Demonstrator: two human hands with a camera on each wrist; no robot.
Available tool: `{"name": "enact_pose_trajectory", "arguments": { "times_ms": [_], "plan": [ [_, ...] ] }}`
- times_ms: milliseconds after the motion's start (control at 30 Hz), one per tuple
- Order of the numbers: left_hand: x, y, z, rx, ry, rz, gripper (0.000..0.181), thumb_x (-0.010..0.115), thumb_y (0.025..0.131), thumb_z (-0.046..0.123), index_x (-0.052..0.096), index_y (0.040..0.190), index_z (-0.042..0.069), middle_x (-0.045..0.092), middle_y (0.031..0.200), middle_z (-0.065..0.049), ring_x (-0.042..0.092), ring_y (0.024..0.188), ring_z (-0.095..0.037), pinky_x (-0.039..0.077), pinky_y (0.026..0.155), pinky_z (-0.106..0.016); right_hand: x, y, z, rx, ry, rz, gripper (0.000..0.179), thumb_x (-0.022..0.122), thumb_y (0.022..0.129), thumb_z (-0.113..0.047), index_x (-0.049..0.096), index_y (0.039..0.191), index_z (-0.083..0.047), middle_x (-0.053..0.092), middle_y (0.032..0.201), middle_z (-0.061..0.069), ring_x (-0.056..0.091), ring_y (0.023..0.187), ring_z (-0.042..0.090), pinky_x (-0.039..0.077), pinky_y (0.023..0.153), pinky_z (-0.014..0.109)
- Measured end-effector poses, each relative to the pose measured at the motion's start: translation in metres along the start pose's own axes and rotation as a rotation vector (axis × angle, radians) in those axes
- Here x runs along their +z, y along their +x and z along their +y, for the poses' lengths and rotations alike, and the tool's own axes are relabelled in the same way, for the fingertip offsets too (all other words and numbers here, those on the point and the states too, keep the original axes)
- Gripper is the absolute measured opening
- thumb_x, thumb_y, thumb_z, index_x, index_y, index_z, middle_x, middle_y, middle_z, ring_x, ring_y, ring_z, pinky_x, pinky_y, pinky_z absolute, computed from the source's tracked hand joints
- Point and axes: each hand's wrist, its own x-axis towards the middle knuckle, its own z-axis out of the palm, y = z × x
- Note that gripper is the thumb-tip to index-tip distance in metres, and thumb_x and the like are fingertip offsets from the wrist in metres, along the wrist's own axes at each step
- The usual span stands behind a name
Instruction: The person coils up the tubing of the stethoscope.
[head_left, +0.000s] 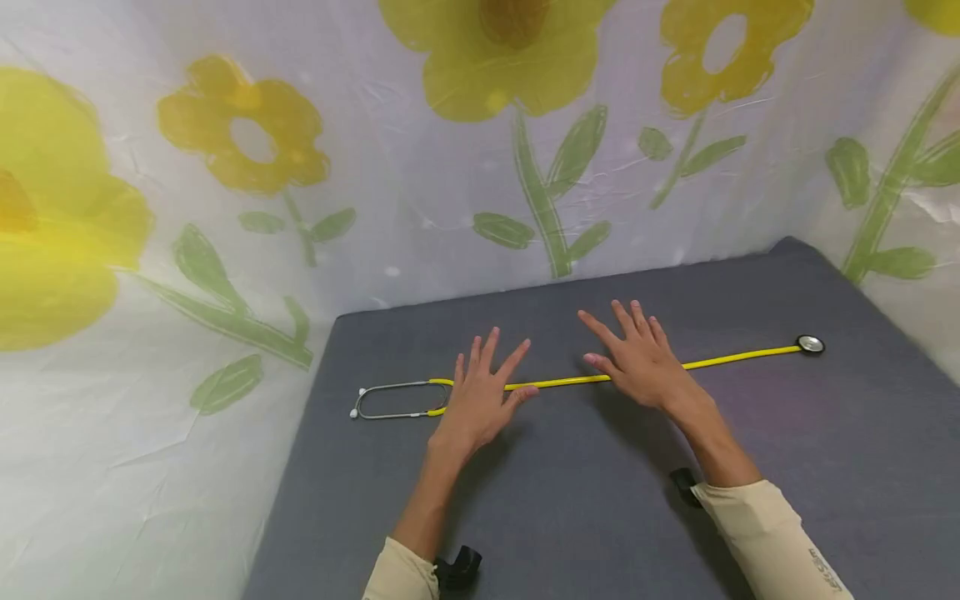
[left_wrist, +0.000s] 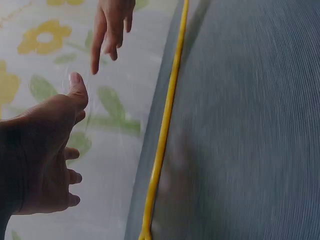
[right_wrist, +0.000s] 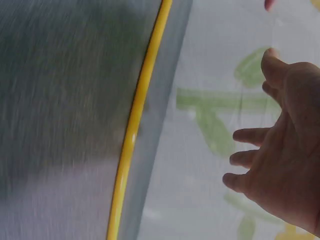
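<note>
A stethoscope with yellow tubing [head_left: 562, 382] lies stretched out across the grey table. Its metal earpiece end [head_left: 393, 385] points left, and the round chest piece [head_left: 810, 344] lies at the right. My left hand [head_left: 476, 400] hovers over the tubing near the fork, fingers spread, holding nothing. Farther right, my right hand [head_left: 645, 362] is also above the tubing with spread fingers and nothing in it. Both wrist views show a gap between the hands and the yellow tube [left_wrist: 165, 120]. Part of the fork is hidden under the left hand in the head view.
The grey cloth-covered table [head_left: 570, 517] ends at a white sheet wall [head_left: 420, 208] painted with yellow flowers. Black straps [head_left: 459, 568] sit at the wrists, below beige sleeves [head_left: 765, 525].
</note>
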Motion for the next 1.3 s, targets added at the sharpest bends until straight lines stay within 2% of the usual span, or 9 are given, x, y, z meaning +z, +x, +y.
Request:
{"name": "enact_pose_trajectory", "arguments": {
  "times_ms": [167, 367, 500, 667, 833, 1000, 1100, 1167, 1300],
  "plan": [
    [-0.001, -0.010, -0.037, -0.041, 0.038, 0.047, 0.072, 0.047, 0.102, 0.064, 0.026, 0.166, 0.038, 0.019, 0.176, -0.014, 0.021, 0.162, -0.043, 0.020, 0.128, -0.065, 0.018, 0.014, -0.023, -0.070, 0.018, 0.000, 0.064, 0.053, 0.108, -0.042, 0.030, 0.166, -0.026, 0.017, 0.171, 0.032, 0.007, 0.159, 0.057, 0.012, 0.124, 0.075],
    [-0.004, -0.027, -0.076, -0.055, 0.065, 0.107, 0.064, 0.053, 0.105, 0.053, 0.040, 0.162, 0.026, 0.039, 0.166, -0.021, 0.038, 0.155, -0.044, 0.032, 0.123, -0.064, 0.039, 0.027, -0.055, -0.141, 0.036, -0.021, 0.062, 0.054, 0.107, -0.042, 0.036, 0.164, -0.025, 0.021, 0.170, 0.031, 0.011, 0.160, 0.054, 0.016, 0.125, 0.073],
    [-0.006, -0.035, -0.097, -0.079, 0.064, 0.097, 0.063, 0.058, 0.104, 0.049, 0.045, 0.159, 0.024, 0.041, 0.164, -0.022, 0.040, 0.153, -0.045, 0.033, 0.122, -0.066, 0.049, 0.032, -0.072, -0.164, 0.052, -0.053, 0.061, 0.053, 0.108, -0.042, 0.036, 0.164, -0.026, 0.021, 0.171, 0.029, 0.011, 0.161, 0.053, 0.017, 0.126, 0.071],
    [-0.004, -0.045, -0.119, -0.098, 0.060, 0.073, 0.061, 0.054, 0.105, 0.051, 0.046, 0.159, 0.023, 0.039, 0.165, -0.022, 0.039, 0.153, -0.045, 0.032, 0.121, -0.067, 0.058, 0.038, -0.088, -0.178, 0.065, -0.090, 0.060, 0.053, 0.108, -0.042, 0.035, 0.164, -0.027, 0.022, 0.171, 0.027, 0.010, 0.161, 0.051, 0.016, 0.127, 0.069],
    [-0.002, -0.053, -0.136, -0.100, 0.059, 0.059, 0.064, 0.059, 0.103, 0.050, 0.046, 0.159, 0.022, 0.039, 0.164, -0.025, 0.037, 0.152, -0.050, 0.032, 0.120, -0.069, 0.069, 0.043, -0.100, -0.194, 0.074, -0.114, 0.059, 0.054, 0.108, -0.042, 0.039, 0.162, -0.025, 0.027, 0.170, 0.027, 0.015, 0.161, 0.051, 0.017, 0.128, 0.068],
    [-0.002, -0.053, -0.147, -0.107, 0.056, -0.017, 0.079, 0.068, 0.095, 0.051, 0.040, 0.162, 0.020, 0.033, 0.167, -0.027, 0.029, 0.154, -0.055, 0.028, 0.121, -0.072, 0.080, 0.047, -0.106, -0.230, 0.053, -0.108, 0.054, 0.056, 0.108, -0.038, 0.048, 0.157, -0.017, 0.039, 0.164, 0.026, 0.026, 0.157, 0.052, 0.025, 0.125, 0.068],
    [0.001, -0.050, -0.152, -0.097, 0.065, -0.051, 0.079, 0.070, 0.096, 0.045, 0.040, 0.161, 0.011, 0.038, 0.163, -0.028, 0.033, 0.152, -0.055, 0.029, 0.120, -0.071, 0.091, 0.049, -0.106, -0.231, 0.013, -0.124, 0.049, 0.060, 0.106, -0.032, 0.055, 0.150, -0.009, 0.044, 0.162, 0.023, 0.029, 0.157, 0.050, 0.027, 0.124, 0.066],
    [0.005, -0.049, -0.155, -0.084, 0.091, -0.028, 0.075, 0.072, 0.096, 0.039, 0.044, 0.158, 0.006, 0.047, 0.157, -0.029, 0.040, 0.148, -0.053, 0.033, 0.119, -0.068, 0.098, 0.048, -0.104, -0.230, -0.010, -0.142, 0.044, 0.062, 0.106, -0.028, 0.059, 0.143, -0.005, 0.045, 0.161, 0.023, 0.031, 0.156, 0.050, 0.030, 0.123, 0.066],
    [0.014, -0.047, -0.151, -0.037, 0.202, 0.084, 0.062, 0.075, 0.093, 0.033, 0.059, 0.143, 0.000, 0.062, 0.135, -0.026, 0.057, 0.131, -0.048, 0.043, 0.113, -0.062, 0.103, 0.045, -0.102, -0.239, -0.011, -0.165, 0.022, 0.061, 0.106, -0.016, 0.060, 0.125, -0.005, 0.050, 0.153, 0.025, 0.038, 0.150, 0.052, 0.035, 0.119, 0.066]
  ]
}}
